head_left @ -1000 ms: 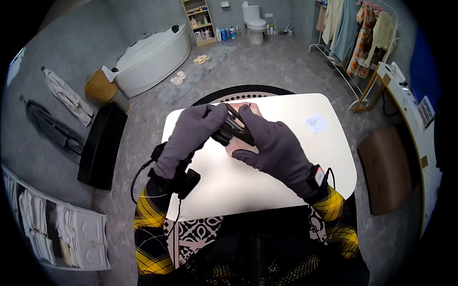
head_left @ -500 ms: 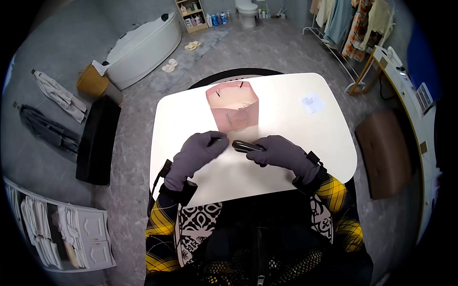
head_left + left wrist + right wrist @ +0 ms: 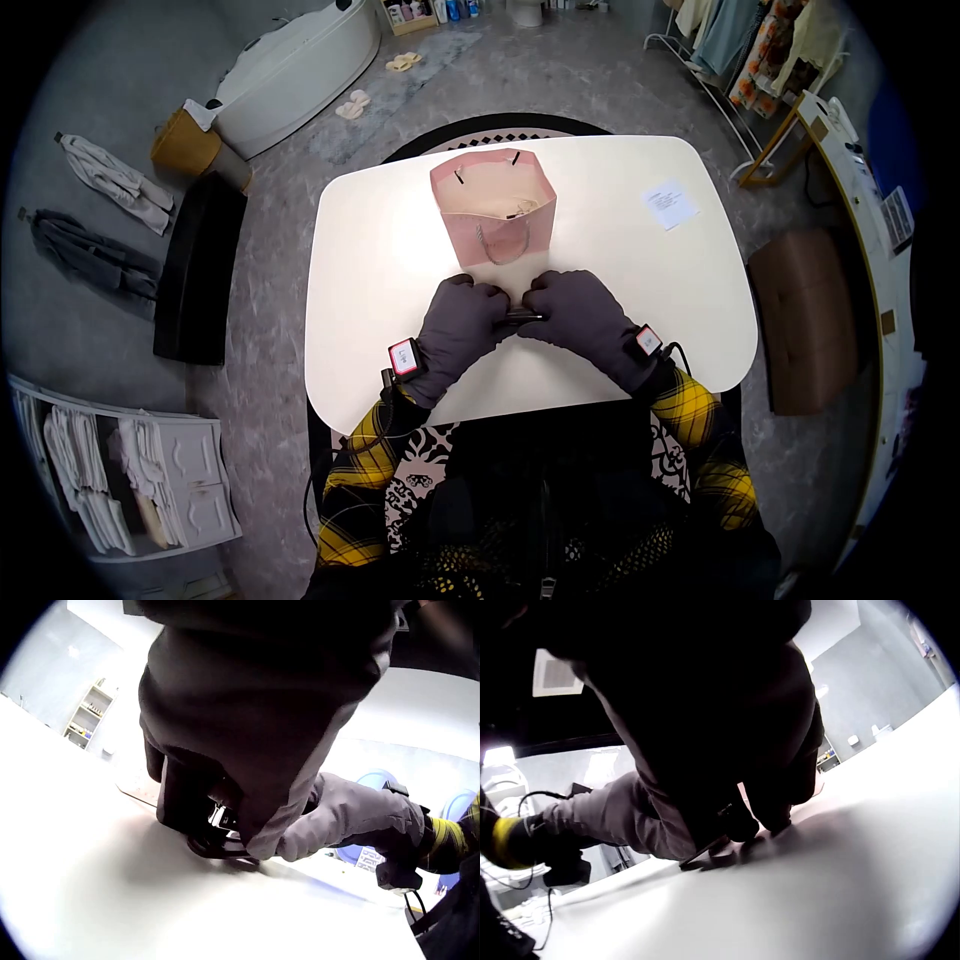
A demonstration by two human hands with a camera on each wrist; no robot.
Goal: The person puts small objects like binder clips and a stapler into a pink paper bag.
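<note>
A dark, flat object [image 3: 522, 317] lies low over the table's near half, gripped from both sides. The gloved left hand [image 3: 462, 322] curls its fingers round its left end, and the gloved right hand [image 3: 580, 318] round its right end. In the left wrist view the black object [image 3: 219, 846] is close to the white surface, with a small shiny part showing beneath the left hand [image 3: 232, 720]. Fingers hide most of it in the right wrist view. Beyond the hands a pink paper bag [image 3: 497, 205] stands upright and open, its grey cord handle hanging in front.
The white table [image 3: 380, 230] has rounded corners. A white paper with print [image 3: 670, 204] lies on its right side. A brown padded seat [image 3: 806, 320] stands right of the table, and a black bench [image 3: 202, 270] stands farther off to the left.
Both hands have left the bag area and come down nearer the table's front. The left hand, apart from the black object half a second ago, now grips it along with the right.
</note>
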